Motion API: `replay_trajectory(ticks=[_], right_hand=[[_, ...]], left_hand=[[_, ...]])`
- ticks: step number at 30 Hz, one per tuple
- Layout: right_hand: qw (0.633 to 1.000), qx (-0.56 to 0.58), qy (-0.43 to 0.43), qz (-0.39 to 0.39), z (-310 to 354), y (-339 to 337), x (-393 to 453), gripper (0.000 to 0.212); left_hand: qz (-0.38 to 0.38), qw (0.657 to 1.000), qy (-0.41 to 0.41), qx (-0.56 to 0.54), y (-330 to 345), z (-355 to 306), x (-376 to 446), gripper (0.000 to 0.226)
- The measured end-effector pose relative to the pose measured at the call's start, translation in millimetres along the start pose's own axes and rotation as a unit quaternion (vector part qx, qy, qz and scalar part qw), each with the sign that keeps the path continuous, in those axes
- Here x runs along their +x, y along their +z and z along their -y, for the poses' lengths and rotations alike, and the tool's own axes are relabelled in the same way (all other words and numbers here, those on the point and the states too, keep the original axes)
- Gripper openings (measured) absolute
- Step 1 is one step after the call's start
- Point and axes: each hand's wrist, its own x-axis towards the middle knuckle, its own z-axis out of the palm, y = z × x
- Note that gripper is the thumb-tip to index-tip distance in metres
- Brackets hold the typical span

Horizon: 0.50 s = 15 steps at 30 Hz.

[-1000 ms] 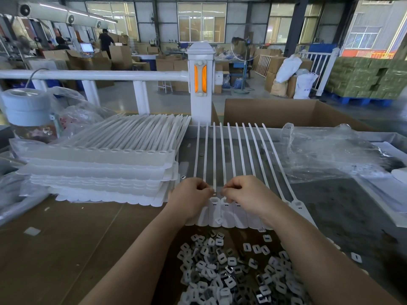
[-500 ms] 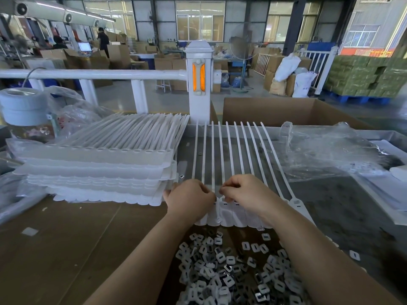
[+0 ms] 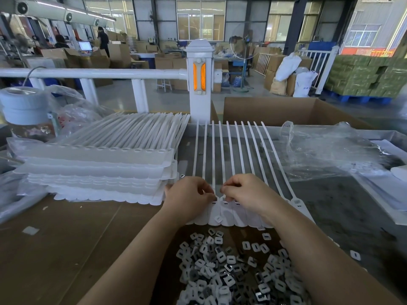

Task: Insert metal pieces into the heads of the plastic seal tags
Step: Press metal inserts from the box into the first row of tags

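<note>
A view from a head-worn camera looks down over a person's two bare forearms at a worktop (image 3: 66, 249) covered in brown cardboard, inside a large warehouse. In the centre lies a joined strip of white plastic seal tags (image 3: 222, 213), its flat rounded heads nearest the person and its long thin tails fanning away toward a white fence post (image 3: 200, 84) with an orange reflector. The left hand (image 3: 187, 195) and the right hand (image 3: 244, 192) sit close together, almost touching, on the upper edge of the tag heads. Both have their fingers curled, with fingertips pinched down at the heads near the middle of the strip; whether either pinches a metal piece cannot be seen, as the fingertips hide it. One small piece (image 3: 218, 219) lies loose on a tag head just below the hands. Nearer the person, between the forearms, a heap of small metal pieces (image 3: 231, 267) with slotted centres is spread over the worktop, some white and some showing shiny metal. To the left of the strip, touching its edge, stands a tall stack of more tag strips (image 3: 97, 170). Further left are rolls of white tape (image 3: 22, 104) and crumpled clear bags. To the right lies a clear plastic sheet (image 3: 326, 150), with an open cardboard box (image 3: 286, 111) behind it.
</note>
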Motion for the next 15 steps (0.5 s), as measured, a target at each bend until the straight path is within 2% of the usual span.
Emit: replay_trajectory(ticks=[4,9,15], right_hand=[[1.000,0.000,0.002,0.000,-1,0,1,0.010],[1.000,-0.001,0.005,0.002,-1,0,2,0.006],[1.000,-0.006,0.004,-0.001,-2,1,1,0.011]], left_hand=[[-0.020,0.994,0.098,0.036,-4,5,-2,0.008],[-0.044,0.970,0.205,0.124,-9,13,-6,0.014],[-0.050,0.954,0.261,0.136,-13,13,-8,0.014]])
